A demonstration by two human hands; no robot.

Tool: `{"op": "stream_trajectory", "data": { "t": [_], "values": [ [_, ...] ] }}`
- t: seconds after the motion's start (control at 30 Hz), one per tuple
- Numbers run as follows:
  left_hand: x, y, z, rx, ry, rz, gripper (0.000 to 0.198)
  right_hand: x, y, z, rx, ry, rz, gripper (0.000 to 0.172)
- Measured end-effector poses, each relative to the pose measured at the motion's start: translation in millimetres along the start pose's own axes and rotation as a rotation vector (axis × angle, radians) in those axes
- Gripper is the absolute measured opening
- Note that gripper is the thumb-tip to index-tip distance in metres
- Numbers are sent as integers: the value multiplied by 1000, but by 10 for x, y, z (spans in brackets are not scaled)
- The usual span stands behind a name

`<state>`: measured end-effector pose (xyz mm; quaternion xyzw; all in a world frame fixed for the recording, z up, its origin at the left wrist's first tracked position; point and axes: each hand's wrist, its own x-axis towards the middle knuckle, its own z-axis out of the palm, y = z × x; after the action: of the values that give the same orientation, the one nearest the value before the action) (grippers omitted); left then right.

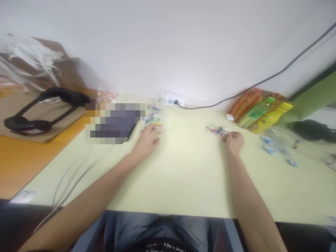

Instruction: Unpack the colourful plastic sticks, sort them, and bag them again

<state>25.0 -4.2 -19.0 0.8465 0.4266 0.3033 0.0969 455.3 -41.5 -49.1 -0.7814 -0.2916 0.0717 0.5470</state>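
My right hand (235, 141) is closed, its fingertips pinching the right end of a small clear packet (215, 129) with red, blue and white bits in it. That packet lies low over the table, pointing left from my fingers. On the left, my left hand (148, 142) rests with its fingers apart at the near edge of a clear plastic bag (151, 119). Small blue, green and yellow pieces show in this bag; what exactly they are is too blurred to tell. My left fingertips touch or cover its near part.
A blurred-out dark flat object (115, 122) lies left of my left hand. At the wall sits a white power strip (172, 98) with a grey cable (236, 95). Snack bags (273, 117), a green-capped bottle (258, 110) and blue packets (270, 149) stand right. A black frame (63, 113) lies on cardboard.
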Motion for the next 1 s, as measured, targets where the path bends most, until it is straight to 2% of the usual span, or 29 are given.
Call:
{"op": "stream_trajectory", "data": {
  "t": [0.13,0.4,0.5,0.63,0.7,0.77,0.8,0.87,0.93,1.0],
  "values": [
    [-22,-38,26,117,-41,-54,31,136,0,88,-30,60,-2,15],
    [-50,-53,54,152,-61,-35,36,233,-123,223,-53,86,-49,20],
    [-65,53,-3,164,-57,2,33,178,-148,178,-75,105,-83,26],
    [-68,253,-81,173,-37,99,17,-13,-218,76,-89,167,-141,31],
    [-52,298,-102,142,-8,114,30,-190,-297,63,-79,157,-209,32],
    [-33,276,-115,102,-12,87,53,-438,-412,102,-45,35,-332,33],
    [-24,244,-119,80,-36,65,64,-584,-478,140,1,-184,-468,36],
    [-16,159,-126,49,-113,20,78,-901,-616,239,16,-395,-575,36],
    [-17,85,-132,33,-173,-8,83,-1201,-746,334,38,-620,-705,32],
    [-22,53,-137,4,-208,-6,79,-1431,-847,400,78,-761,-759,34]
  ]
}}
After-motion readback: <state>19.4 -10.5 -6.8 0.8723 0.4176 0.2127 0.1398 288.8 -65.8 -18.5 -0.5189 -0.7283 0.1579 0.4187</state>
